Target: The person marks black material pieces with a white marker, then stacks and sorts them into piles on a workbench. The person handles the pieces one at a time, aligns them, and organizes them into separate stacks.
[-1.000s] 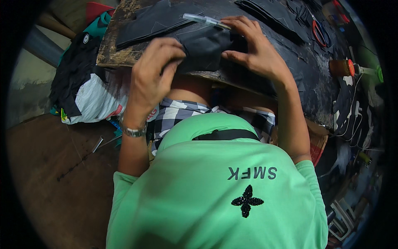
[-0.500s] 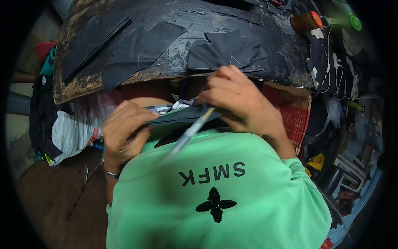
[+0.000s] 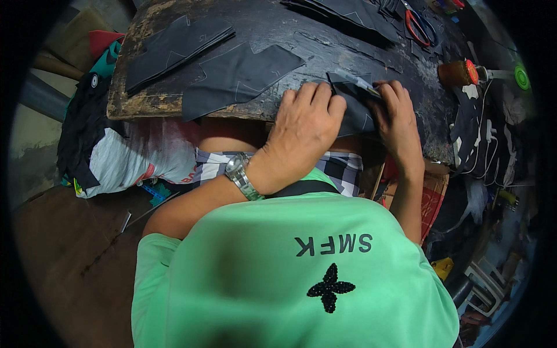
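Two hands on dark fabric piece (image 3: 355,110) at worktable edge (image 3: 139,104): left hand (image 3: 304,124) flat pressing, right hand (image 3: 397,110) pinching marking pen (image 3: 357,81); risk: piece slips off edge, line smears.

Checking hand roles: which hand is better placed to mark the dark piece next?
Right, probably: the right hand holds the pen over the dark piece, while the left hand lies flat beside it.

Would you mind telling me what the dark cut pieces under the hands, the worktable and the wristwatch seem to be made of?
The dark cut piece under the left hand and right hand looks like thin matte fabric or leather, marked with pale lines. The worktable seems to be worn wood: its blackened top is chipped at the edge. The wristwatch looks like polished metal with a linked band.
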A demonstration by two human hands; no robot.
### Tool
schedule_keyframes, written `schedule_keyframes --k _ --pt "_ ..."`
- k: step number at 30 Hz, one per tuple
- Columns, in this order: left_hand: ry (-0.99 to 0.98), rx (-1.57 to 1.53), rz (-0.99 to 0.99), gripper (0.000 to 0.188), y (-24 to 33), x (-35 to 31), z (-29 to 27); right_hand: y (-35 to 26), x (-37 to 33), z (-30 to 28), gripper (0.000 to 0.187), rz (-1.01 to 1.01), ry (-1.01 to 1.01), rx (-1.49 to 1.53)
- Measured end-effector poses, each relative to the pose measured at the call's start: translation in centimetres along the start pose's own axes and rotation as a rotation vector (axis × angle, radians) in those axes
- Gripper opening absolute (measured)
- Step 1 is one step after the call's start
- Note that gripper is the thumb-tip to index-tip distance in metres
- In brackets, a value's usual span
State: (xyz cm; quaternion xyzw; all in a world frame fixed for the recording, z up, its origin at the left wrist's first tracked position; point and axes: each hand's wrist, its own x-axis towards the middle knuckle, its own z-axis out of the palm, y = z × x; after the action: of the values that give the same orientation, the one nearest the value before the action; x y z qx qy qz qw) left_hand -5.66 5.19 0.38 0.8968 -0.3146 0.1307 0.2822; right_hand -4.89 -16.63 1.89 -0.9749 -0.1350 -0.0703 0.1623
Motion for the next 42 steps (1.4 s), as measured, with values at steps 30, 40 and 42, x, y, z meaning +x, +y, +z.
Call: schedule_keyframes --k 30,40,42 --pt "0.227 -0.523 -0.600 0.021 -10.2 -7.2 -10.0 -10.0 10.7 2.4 0.026 -0.453 -0.166 0.233" --pt "0.106 -0.340 -0.602 0.035 -10.0 -6.3 -11.2 -8.7 9.3 1.2 0.026 -0.489 -0.346 0.224" --pt "0.107 -0.302 -0.564 0.035 -10.2 -6.4 -10.9 -8.9 9.3 1.3 0.027 -0.481 -0.319 0.229"
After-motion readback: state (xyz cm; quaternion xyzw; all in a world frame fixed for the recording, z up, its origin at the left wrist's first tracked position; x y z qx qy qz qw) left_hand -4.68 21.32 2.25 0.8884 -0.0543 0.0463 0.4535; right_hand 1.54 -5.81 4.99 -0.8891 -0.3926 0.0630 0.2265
